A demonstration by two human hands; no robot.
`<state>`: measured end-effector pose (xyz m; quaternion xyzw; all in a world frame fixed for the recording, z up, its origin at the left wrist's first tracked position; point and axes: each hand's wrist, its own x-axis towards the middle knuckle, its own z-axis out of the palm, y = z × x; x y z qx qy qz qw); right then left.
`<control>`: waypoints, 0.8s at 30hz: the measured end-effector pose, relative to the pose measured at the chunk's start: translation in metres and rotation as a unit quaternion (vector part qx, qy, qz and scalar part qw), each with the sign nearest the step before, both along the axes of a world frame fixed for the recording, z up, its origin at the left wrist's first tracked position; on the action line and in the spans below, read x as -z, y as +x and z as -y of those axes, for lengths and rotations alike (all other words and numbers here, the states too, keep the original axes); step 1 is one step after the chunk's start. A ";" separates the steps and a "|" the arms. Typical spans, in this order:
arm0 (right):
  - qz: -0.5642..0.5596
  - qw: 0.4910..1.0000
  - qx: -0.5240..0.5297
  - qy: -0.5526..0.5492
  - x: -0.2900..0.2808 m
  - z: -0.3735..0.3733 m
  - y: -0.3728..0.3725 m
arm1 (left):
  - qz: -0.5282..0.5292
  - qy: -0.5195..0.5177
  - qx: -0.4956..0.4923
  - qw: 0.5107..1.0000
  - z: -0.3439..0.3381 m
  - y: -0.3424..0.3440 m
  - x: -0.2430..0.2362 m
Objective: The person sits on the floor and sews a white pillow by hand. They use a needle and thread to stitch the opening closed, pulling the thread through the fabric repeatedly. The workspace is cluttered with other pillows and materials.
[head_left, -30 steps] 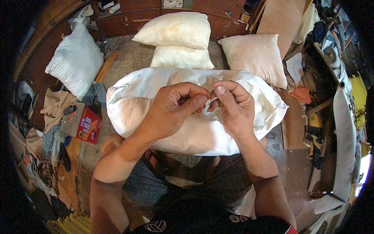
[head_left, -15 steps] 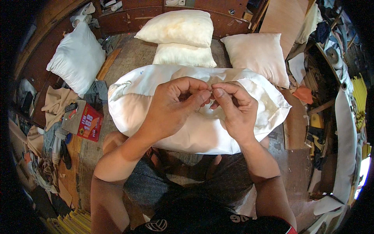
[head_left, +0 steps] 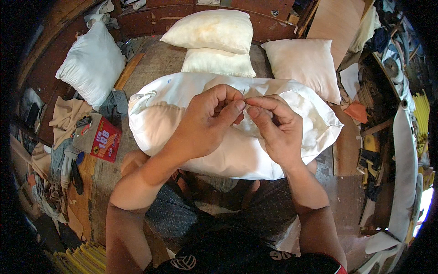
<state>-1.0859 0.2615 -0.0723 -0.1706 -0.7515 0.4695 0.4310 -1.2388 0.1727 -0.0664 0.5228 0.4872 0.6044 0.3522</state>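
Observation:
My left hand point(head_left: 212, 123) pinches a thin needle-like item point(head_left: 244, 93) upright between thumb and forefinger. My right hand point(head_left: 276, 132) has its fingers curled, the forefinger tip touching the left fingertips; what it holds, if anything, is too small to make out. Beneath both hands, across my knees, lies a long white fabric cushion point(head_left: 159, 128), with a loosely gathered part at the right and a small blue mark near its top left.
Around me lie a white pillow point(head_left: 89, 64) at left, two stacked cream pillows point(head_left: 207, 32) ahead and a pale pillow point(head_left: 301, 68) at right. A red box point(head_left: 105, 141) sits among fabric scraps. Cluttered shelves, rolls point(head_left: 404, 150) and a leaning board point(head_left: 333, 23) line the sides.
The thin item now shows above my left fingertips. My right thumb has dropped a little from the fingertips. The cushion and pillows appear slightly higher in the picture.

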 end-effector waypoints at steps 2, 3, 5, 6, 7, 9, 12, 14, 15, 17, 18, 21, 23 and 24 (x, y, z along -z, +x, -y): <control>-0.004 0.998 0.015 0.061 0.002 -0.001 -0.001 | 0.007 -0.001 0.005 1.000 0.000 0.000 -0.001; -0.006 0.997 0.022 0.068 0.001 0.000 0.000 | 0.015 0.000 0.010 1.000 0.000 0.001 -0.002; -0.008 0.995 0.039 0.095 -0.001 0.002 0.001 | 0.018 0.002 0.017 1.000 -0.001 0.002 -0.003; -0.008 0.992 0.048 0.115 -0.002 0.003 0.001 | 0.015 0.002 0.020 1.000 0.000 0.002 -0.002; -0.008 0.989 0.058 0.135 -0.004 0.004 0.001 | 0.011 0.002 0.022 1.000 0.000 0.002 -0.001; -0.001 0.992 0.066 0.107 -0.005 0.008 0.001 | 0.012 0.007 0.018 1.000 0.001 0.002 -0.001; 0.004 0.993 0.074 0.092 -0.004 0.008 0.002 | 0.026 0.004 0.012 1.000 0.000 0.004 0.002; -0.010 0.993 0.070 0.094 -0.001 0.005 0.001 | 0.019 0.005 0.002 1.000 0.000 0.004 0.001; -0.024 0.993 0.064 0.097 0.001 0.001 0.000 | 0.006 0.009 -0.006 1.000 0.000 0.004 -0.003; -0.035 0.997 0.046 0.055 0.002 -0.001 0.001 | -0.005 0.008 -0.010 1.000 0.000 0.004 -0.004; -0.031 0.999 0.033 0.010 0.000 0.000 0.002 | -0.003 0.003 -0.007 1.000 0.001 0.003 -0.004; -0.064 0.991 -0.019 -0.117 -0.001 -0.001 0.003 | 0.018 -0.017 0.009 1.000 0.001 0.006 -0.006; -0.097 0.980 -0.053 -0.167 0.000 -0.003 0.002 | 0.030 -0.019 0.018 0.999 0.002 0.008 -0.009; -0.111 0.976 -0.067 -0.176 0.002 -0.004 0.000 | 0.033 -0.014 0.021 0.999 0.003 0.008 -0.010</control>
